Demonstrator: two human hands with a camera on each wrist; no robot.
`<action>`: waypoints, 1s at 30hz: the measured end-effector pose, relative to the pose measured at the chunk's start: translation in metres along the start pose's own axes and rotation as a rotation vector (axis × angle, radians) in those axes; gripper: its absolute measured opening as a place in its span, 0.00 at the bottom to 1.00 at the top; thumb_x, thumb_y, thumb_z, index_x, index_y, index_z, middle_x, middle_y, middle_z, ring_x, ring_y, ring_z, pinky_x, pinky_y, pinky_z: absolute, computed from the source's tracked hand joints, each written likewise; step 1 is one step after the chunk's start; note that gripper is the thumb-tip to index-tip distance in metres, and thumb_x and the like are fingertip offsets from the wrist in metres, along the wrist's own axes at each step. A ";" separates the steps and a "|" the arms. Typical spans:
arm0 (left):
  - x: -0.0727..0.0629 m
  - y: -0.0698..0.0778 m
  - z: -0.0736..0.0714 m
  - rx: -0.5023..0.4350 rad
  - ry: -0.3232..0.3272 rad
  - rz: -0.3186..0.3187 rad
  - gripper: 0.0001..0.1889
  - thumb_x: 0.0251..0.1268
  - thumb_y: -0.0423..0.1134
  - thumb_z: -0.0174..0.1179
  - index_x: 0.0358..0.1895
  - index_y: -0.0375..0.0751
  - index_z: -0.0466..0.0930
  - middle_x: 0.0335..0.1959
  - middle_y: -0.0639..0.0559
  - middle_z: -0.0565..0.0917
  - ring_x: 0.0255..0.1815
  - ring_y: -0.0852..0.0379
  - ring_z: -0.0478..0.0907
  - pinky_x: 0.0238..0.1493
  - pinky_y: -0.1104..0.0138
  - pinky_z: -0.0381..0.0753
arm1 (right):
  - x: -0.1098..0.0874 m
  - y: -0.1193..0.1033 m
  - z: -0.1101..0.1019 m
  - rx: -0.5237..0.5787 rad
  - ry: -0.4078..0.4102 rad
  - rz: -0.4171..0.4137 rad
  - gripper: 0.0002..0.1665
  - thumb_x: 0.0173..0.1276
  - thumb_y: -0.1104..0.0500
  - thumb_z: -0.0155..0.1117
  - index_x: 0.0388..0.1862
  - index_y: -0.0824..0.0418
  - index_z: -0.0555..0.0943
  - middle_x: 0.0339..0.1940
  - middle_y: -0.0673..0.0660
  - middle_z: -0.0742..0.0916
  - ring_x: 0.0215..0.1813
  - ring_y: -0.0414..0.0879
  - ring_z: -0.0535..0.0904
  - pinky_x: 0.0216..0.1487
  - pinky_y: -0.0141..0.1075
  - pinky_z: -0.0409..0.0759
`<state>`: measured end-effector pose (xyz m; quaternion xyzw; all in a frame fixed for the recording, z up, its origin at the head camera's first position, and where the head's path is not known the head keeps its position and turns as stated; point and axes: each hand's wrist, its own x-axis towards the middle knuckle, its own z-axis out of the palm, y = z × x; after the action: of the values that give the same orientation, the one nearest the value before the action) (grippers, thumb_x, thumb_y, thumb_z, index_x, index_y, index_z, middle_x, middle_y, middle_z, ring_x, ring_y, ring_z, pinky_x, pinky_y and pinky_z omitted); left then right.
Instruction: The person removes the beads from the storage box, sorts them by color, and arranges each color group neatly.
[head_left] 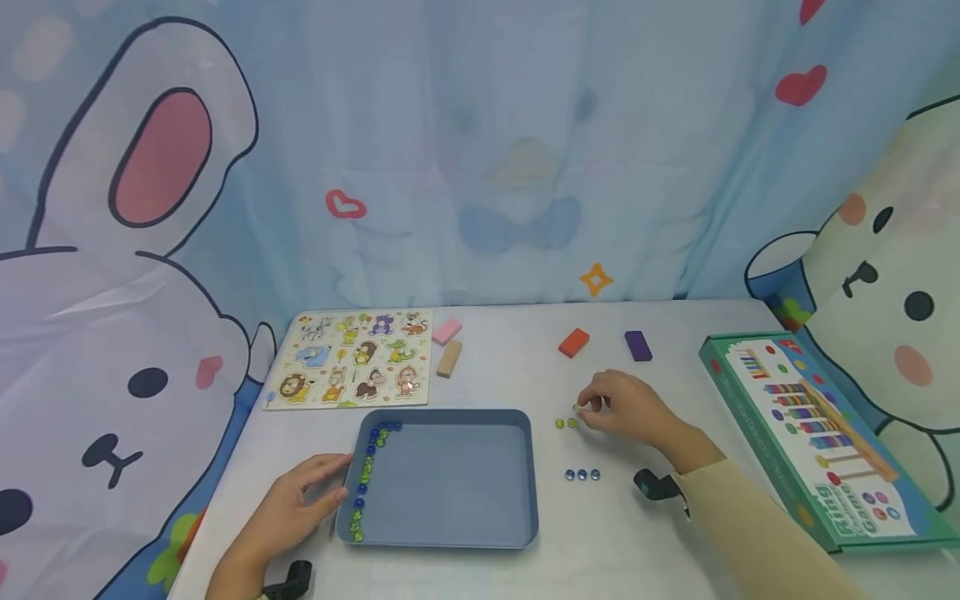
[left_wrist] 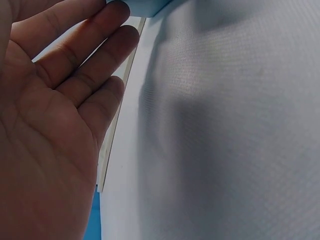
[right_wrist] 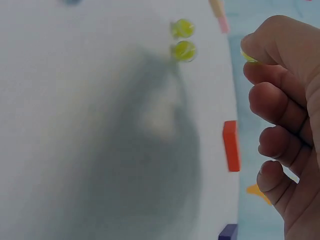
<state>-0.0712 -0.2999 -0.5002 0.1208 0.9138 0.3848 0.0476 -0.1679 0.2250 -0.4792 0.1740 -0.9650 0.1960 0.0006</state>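
Observation:
Between thumb and forefinger, my right hand (head_left: 626, 408) pinches a small yellow-green glass marble (right_wrist: 248, 56), mostly covered by the fingertips in the right wrist view. Just left of that hand, two more yellow-green marbles (head_left: 566, 423) lie on the white table. Three light blue marbles (head_left: 582, 475) form a short row nearer me. My left hand (head_left: 296, 500) is at the left side of a grey-blue tray (head_left: 457, 487), its fingertips right at the rim and its fingers relaxed. Inside, blue and green marbles (head_left: 365, 477) line the tray's left wall and bend along the top corner.
An animal puzzle board (head_left: 352, 358) lies behind the tray. Pink (head_left: 447, 331) and tan (head_left: 449, 360) blocks are beside it. Orange (head_left: 573, 342) and purple (head_left: 638, 346) blocks lie beyond my right hand. A green toy box (head_left: 817, 442) occupies the right side; a curtain (head_left: 510, 150) hangs behind.

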 end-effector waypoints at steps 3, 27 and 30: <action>0.000 0.000 -0.001 -0.016 -0.009 -0.020 0.27 0.71 0.50 0.68 0.71 0.52 0.79 0.67 0.56 0.83 0.73 0.43 0.76 0.72 0.41 0.76 | -0.005 0.008 0.005 0.002 -0.013 0.010 0.05 0.62 0.54 0.79 0.36 0.49 0.90 0.26 0.43 0.79 0.34 0.39 0.72 0.34 0.30 0.74; -0.001 0.003 0.000 -0.009 -0.002 -0.052 0.27 0.71 0.50 0.68 0.71 0.49 0.79 0.66 0.55 0.83 0.74 0.42 0.75 0.73 0.41 0.75 | -0.012 0.021 0.014 0.040 -0.013 0.021 0.08 0.62 0.52 0.79 0.40 0.48 0.91 0.27 0.41 0.80 0.35 0.39 0.73 0.35 0.30 0.76; -0.001 0.001 0.000 0.011 0.016 -0.004 0.26 0.71 0.48 0.68 0.70 0.48 0.80 0.65 0.56 0.84 0.72 0.43 0.77 0.71 0.42 0.78 | -0.006 0.015 0.001 0.061 0.029 -0.024 0.10 0.62 0.53 0.79 0.42 0.51 0.91 0.28 0.42 0.80 0.35 0.41 0.74 0.34 0.30 0.75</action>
<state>-0.0702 -0.2994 -0.5001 0.1162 0.9164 0.3809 0.0406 -0.1677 0.2395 -0.4867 0.1824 -0.9564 0.2277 0.0117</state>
